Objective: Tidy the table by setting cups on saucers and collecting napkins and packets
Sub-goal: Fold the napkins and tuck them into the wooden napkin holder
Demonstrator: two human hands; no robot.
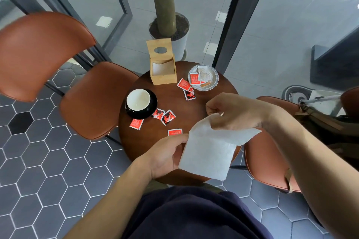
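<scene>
Both my hands hold a white napkin (207, 153) above the near edge of the round wooden table (204, 110). My left hand (165, 153) pinches its left edge and my right hand (237, 112) grips its upper right corner. A white-lined cup (138, 99) stands on a black saucer (151, 106) at the table's left. Several red packets lie loose: two beside the saucer (164, 115), one by the left rim (136, 123), one near my left thumb (174, 132) and two by the dish (186, 89). A white scalloped dish (212, 81) at the far right holds more packets.
A wooden napkin box (164, 75) with its lid up stands at the table's far side, a napkin inside. Brown leather chairs stand at the left (91, 99) and right (266, 161), the right one with a bag (320, 120). A potted tree trunk (169, 31) and glass walls lie behind.
</scene>
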